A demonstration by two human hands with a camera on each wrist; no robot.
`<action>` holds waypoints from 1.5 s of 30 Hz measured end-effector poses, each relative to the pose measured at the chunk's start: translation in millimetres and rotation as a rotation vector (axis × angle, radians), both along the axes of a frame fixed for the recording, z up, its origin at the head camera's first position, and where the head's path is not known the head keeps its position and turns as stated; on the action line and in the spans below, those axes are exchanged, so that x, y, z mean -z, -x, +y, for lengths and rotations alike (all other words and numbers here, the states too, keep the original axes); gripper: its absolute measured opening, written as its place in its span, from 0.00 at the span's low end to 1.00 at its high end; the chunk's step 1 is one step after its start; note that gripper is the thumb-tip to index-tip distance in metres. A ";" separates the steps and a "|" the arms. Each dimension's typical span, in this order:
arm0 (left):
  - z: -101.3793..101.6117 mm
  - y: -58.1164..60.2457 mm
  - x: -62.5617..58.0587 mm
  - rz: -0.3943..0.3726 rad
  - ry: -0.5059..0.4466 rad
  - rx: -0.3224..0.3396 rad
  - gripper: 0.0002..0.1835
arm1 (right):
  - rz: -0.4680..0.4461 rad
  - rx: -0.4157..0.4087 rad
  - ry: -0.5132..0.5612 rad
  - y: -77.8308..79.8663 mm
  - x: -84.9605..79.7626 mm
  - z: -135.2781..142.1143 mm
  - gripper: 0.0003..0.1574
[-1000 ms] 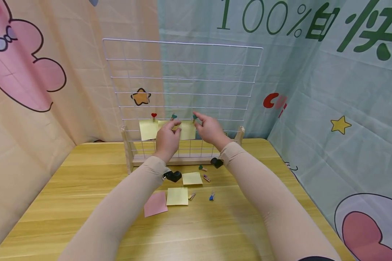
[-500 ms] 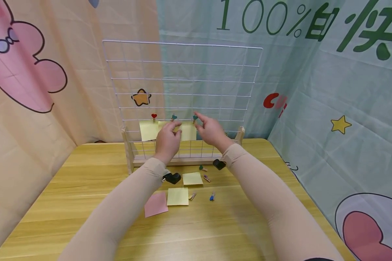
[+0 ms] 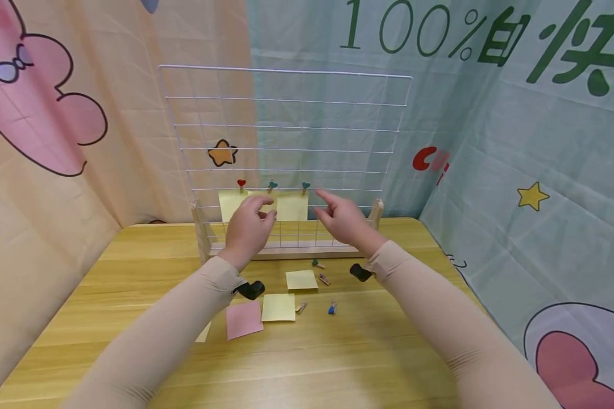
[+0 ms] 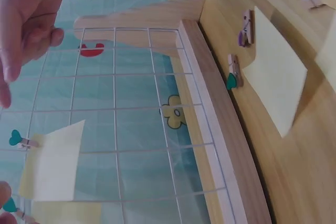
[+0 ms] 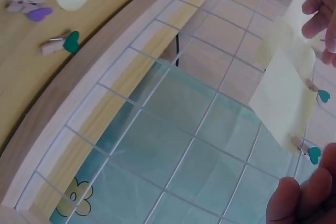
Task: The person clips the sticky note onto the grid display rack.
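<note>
Right grip [image 3: 344, 220] drawn off the right-hand teal clip [image 3: 306, 186], left grip [image 3: 249, 229] slid aside

Close to me on the table [image 3: 368, 352], a pink note [image 3: 244, 320] lies just beside a yellow note [image 3: 278, 308]; the corner of a pale note [image 3: 203, 333] now shows past my left sleeve [image 3: 158, 335]. A blue clip [image 3: 332, 308] and a pale clip [image 3: 301, 308] lie near. Farther on are a second yellow note [image 3: 302, 280], a purple clip [image 3: 324, 279] and a green clip [image 3: 317, 263].

Beyond those, my right grip holds nothing: forefinger pointing, thumb well apart from it, a gap between fingertip and clip. My left grip is empty too, fingers loosely bent, thumb and forefinger parted, in front of the middle note [image 4: 71, 212]; whether it touches that paper I cannot tell.

Farthest, on the wire rack [image 3: 286, 71], the right note [image 3: 292, 206] hangs with only its clip holding it. I take that to mean it is secured and both grips are free. Left of it, the middle note hangs from the middle teal clip [image 3: 272, 186], and the left note [image 3: 230, 205] from a red clip [image 3: 241, 183].
</note>
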State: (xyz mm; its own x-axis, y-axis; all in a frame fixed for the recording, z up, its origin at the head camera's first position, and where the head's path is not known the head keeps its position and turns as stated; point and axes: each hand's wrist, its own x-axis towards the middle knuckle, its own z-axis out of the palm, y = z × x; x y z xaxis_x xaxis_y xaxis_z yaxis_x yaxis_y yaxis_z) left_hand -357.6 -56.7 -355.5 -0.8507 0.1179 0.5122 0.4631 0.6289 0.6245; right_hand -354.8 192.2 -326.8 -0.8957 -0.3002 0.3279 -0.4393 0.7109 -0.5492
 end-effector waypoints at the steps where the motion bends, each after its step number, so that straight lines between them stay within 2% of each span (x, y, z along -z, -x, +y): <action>1: -4.1 -2.9 -0.3 -0.010 0.013 0.005 0.18 | -0.006 -0.010 0.005 -3.4 1.5 2.5 0.35; 10: -38.9 -22.0 4.6 -0.103 0.165 0.064 0.27 | 0.037 -0.030 -0.034 -20.8 17.9 24.8 0.32; 19: -61.8 -38.8 12.2 -0.153 0.248 0.086 0.29 | -0.030 -0.036 -0.117 -28.9 39.2 34.2 0.33; 24: -72.7 -46.6 21.7 -0.170 0.315 0.103 0.31 | -0.025 -0.071 -0.129 -30.8 54.8 37.3 0.33; 29: -84.6 -52.5 33.3 -0.209 0.338 0.111 0.32 | -0.062 -0.092 -0.170 -32.7 67.0 40.1 0.33; 40: -121.4 -62.9 56.8 -0.382 0.376 0.146 0.36 | -0.148 -0.112 -0.240 -35.8 86.2 43.4 0.31; 45: -134.1 -67.0 64.4 -0.412 0.394 0.134 0.38 | -0.158 -0.109 -0.267 -36.8 93.7 44.7 0.31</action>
State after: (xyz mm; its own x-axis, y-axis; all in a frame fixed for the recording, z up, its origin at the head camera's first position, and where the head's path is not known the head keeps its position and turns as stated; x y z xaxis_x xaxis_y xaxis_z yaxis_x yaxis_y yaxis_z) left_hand -290.6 -190.8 -420.0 -0.9349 0.3529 0.0375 0.3231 0.8030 0.5008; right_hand -318.0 237.0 -420.5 -0.8872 -0.4537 0.0840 -0.4447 0.7923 -0.4176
